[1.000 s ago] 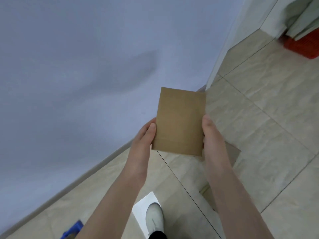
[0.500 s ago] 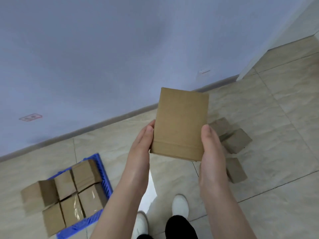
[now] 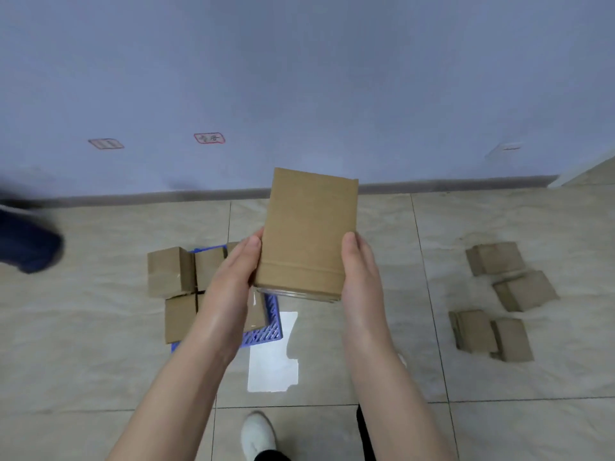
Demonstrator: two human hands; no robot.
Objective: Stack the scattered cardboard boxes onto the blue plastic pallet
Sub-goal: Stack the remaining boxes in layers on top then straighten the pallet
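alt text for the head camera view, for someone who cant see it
Both hands, left hand and right hand, hold a cardboard box upright above a tiled floor. Lower left, a blue pallet carries boxes; four loose boxes lie at the right.

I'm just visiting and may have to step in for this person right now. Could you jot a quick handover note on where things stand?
Left hand and right hand: both grip one cardboard box, held in the air, one hand on each side.
Blue pallet: on the floor ahead, slightly left, already carrying several stacked boxes.
Loose boxes: four lie on the floor to the right.
Done: some boxes are on the pallet.
Left: place the held box, then fetch the four loose ones.
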